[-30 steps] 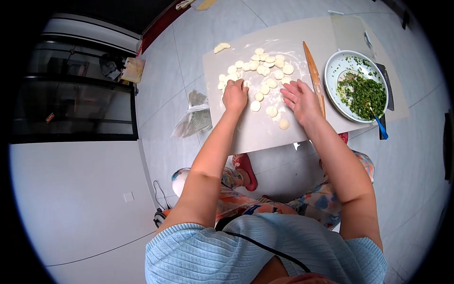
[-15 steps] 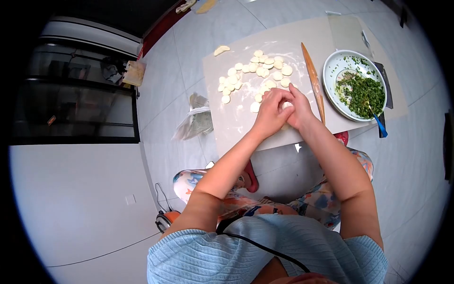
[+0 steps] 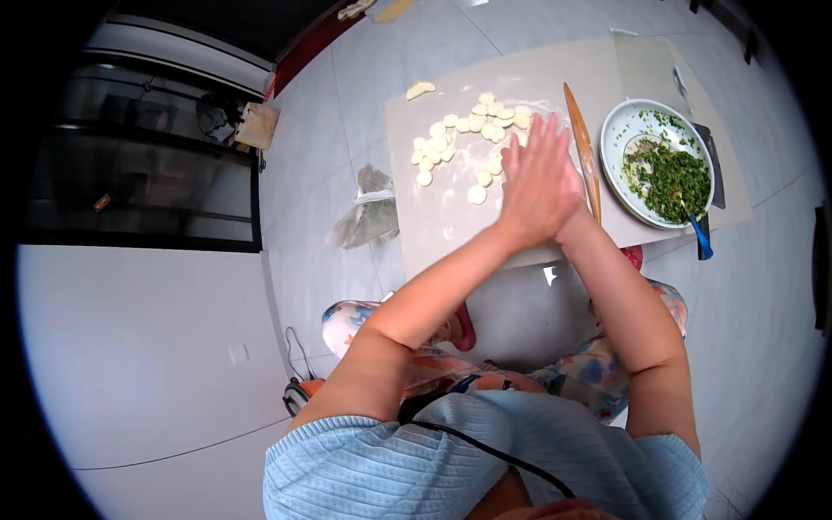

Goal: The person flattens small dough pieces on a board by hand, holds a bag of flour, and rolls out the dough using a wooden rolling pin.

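Note:
My left hand (image 3: 533, 191) lies palm down over my right hand (image 3: 572, 186), its fingers stretched out and pointing to the far side of the board. The right palm faces the left one, mostly covered by it. Whatever may be between the palms is hidden. Small round dough pieces (image 3: 439, 143) lie in a loose cluster on the floured board (image 3: 433, 225), left of and beyond my hands. A pointed wooden rolling pin (image 3: 583, 143) lies just to the right of them.
A white bowl (image 3: 614, 178) of chopped green filling stands at the right, with a blue-handled utensil (image 3: 703, 243) in it. Behind the bowl is a clear sheet (image 3: 646, 74). A long dough piece (image 3: 420, 89) lies at the far left edge. A plastic bag (image 3: 371, 212) is left of the board.
My left hand has moved from the left dough cluster to the right and now lies over my right hand. Its fingers, curled half a second ago, are stretched out.

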Action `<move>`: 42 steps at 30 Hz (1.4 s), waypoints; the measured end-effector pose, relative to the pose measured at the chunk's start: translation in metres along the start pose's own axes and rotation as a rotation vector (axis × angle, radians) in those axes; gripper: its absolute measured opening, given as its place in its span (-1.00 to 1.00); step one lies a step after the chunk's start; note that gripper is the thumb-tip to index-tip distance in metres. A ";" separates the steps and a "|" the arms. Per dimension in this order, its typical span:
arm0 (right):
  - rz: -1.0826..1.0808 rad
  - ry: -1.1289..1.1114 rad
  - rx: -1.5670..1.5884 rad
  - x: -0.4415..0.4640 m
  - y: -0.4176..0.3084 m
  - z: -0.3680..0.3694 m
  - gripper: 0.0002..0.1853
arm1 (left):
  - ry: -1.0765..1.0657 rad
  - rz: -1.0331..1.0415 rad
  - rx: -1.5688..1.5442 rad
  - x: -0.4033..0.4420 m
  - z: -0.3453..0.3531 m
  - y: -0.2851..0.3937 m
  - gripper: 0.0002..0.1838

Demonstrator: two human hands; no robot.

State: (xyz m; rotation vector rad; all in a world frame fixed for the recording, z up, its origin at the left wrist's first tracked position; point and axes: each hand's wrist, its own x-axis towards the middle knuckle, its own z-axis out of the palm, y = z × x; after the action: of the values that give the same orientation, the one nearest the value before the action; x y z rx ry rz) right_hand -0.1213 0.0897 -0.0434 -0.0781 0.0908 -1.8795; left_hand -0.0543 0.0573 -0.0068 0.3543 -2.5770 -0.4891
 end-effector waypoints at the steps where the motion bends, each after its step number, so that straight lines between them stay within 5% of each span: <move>1: -0.012 -0.019 0.038 0.000 -0.001 0.001 -0.33 | -0.015 0.020 -0.053 -0.002 0.001 0.008 -0.14; 9: 0.151 0.097 -0.246 -0.020 -0.008 0.035 -0.22 | 0.081 -0.068 0.051 0.014 -0.005 0.007 -0.12; 11: 0.256 0.172 -0.150 -0.023 -0.015 0.040 -0.17 | 0.041 -0.569 -0.361 0.021 0.006 -0.010 -0.35; 12: 0.311 0.082 -0.028 -0.018 -0.018 0.035 -0.12 | 0.041 -0.567 -0.364 0.020 0.004 -0.014 -0.35; 15: 0.351 -0.034 0.058 -0.013 -0.021 0.033 0.00 | 0.168 -0.448 -1.273 0.014 -0.040 -0.012 -0.26; 16: 0.341 -0.021 -0.001 -0.010 -0.022 0.023 0.00 | 0.141 -0.503 -0.959 0.008 -0.049 -0.011 -0.46; 19: 0.308 0.106 -0.124 -0.013 -0.022 0.025 0.03 | -0.057 -0.465 -0.586 -0.020 -0.045 -0.015 -0.64; 21: 0.300 0.218 -0.191 -0.014 -0.017 0.025 0.04 | 0.032 -0.417 -0.583 -0.034 -0.032 -0.013 -0.69; 24: 0.291 0.302 -0.302 -0.011 -0.008 0.013 0.07 | -0.128 -0.805 -0.750 -0.047 -0.032 -0.011 -0.74; 27: 0.270 0.489 -0.444 -0.007 -0.003 -0.010 -0.09 | 0.114 -0.701 -1.094 -0.064 -0.004 -0.030 -0.78; 30: 0.250 0.559 -0.546 -0.005 -0.009 -0.023 -0.23 | -0.138 -0.843 -0.661 -0.069 -0.010 -0.048 -0.78; 33: 0.158 0.616 -0.621 -0.004 -0.010 -0.024 -0.31 | -0.032 -0.763 -0.633 -0.081 0.002 -0.068 -0.75; 37: 0.113 0.632 -0.668 -0.004 -0.017 -0.016 -0.42 | 0.376 -0.651 -0.223 -0.096 -0.006 -0.146 -0.63; 42: 0.022 0.618 -0.684 -0.001 -0.028 -0.007 -0.46 | 0.168 -0.837 0.045 -0.079 -0.010 -0.258 -0.40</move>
State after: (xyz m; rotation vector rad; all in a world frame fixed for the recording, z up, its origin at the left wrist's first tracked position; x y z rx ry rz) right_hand -0.1485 0.0993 -0.0478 0.0405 1.1468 -1.7161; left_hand 0.0582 -0.1519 -0.1350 1.4383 -2.1810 -0.6379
